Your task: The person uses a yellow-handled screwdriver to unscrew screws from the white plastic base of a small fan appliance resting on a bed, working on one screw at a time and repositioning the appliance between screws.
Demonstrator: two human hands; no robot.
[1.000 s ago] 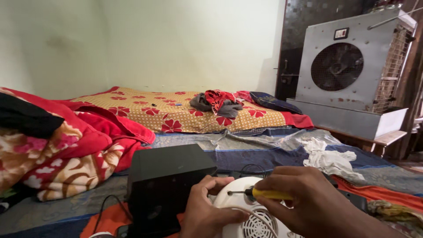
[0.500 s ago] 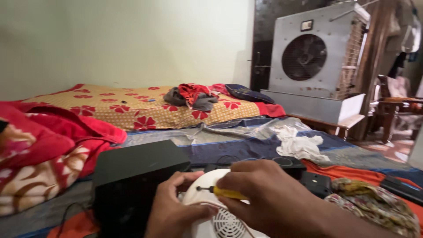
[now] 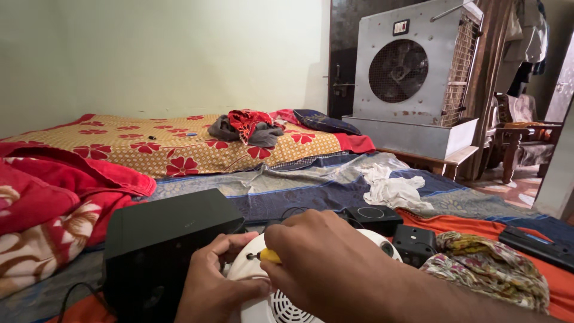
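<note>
Near the bottom edge, on the bed (image 3: pixel 311 191), the right hand (image 3: pixel 326 257) is clenched around a yellow-handled screwdriver (image 3: pixel 263 256), its tip pointing left over a round white appliance (image 3: pixel 263 302) with a vented grille. The left hand (image 3: pixel 218 281) grasps the appliance's near left rim, just beside a black box (image 3: pixel 161 239). Far right stands a grey air cooler (image 3: pixel 412 78); a white cloth (image 3: pixel 391 191) lies between.

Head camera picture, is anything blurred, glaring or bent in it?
Head view: daylight enters from the right, no harsh glare; the right hand close to the lens looks soft, the big grey metal air cooler stays sharp, and the wide lens tilts its edges.
</note>
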